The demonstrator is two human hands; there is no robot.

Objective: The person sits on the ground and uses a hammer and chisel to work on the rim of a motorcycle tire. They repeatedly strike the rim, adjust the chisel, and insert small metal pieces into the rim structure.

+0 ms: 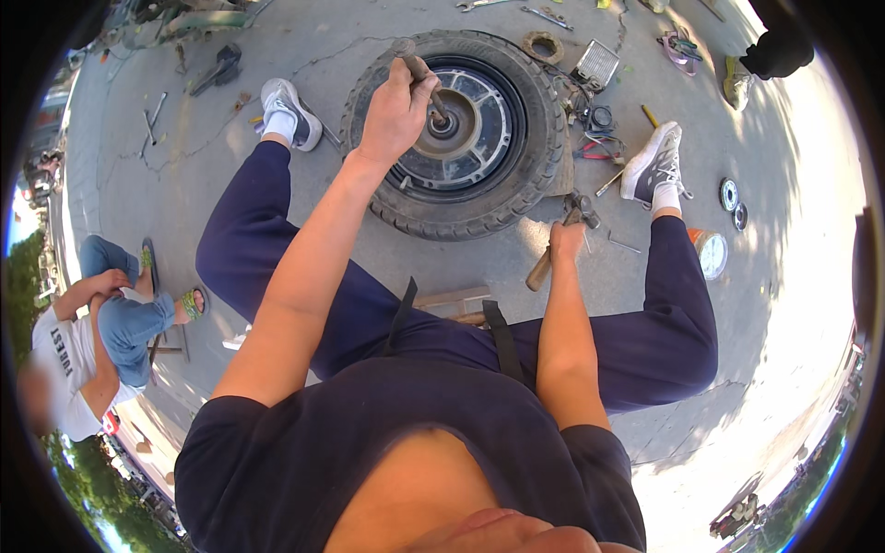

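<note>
A tyre (544, 166) with a hub motor (475, 170) inside its rim lies flat on the ground between my feet. Over it, my left hand (398, 106) is wrapped round a rusty metal punch (417, 67). The punch slants down to the hub's centre, where its lower end stands at the shaft opening (444, 123). To the right, below the tyre's edge, my right hand (566, 241) is closed round the wooden handle of a hammer (540, 273). The hammer's metal head sticks out past the fingers, apart from the punch.
Wires (601, 118), red-handled pliers (599, 147), a finned metal box (596, 64) and a rusty ring (542, 47) lie right of the tyre. A tin (711, 254) stands beyond my right knee. Wrenches (153, 120) lie left. One person (111, 323) sits left; another's shoe (737, 83) shows upper right.
</note>
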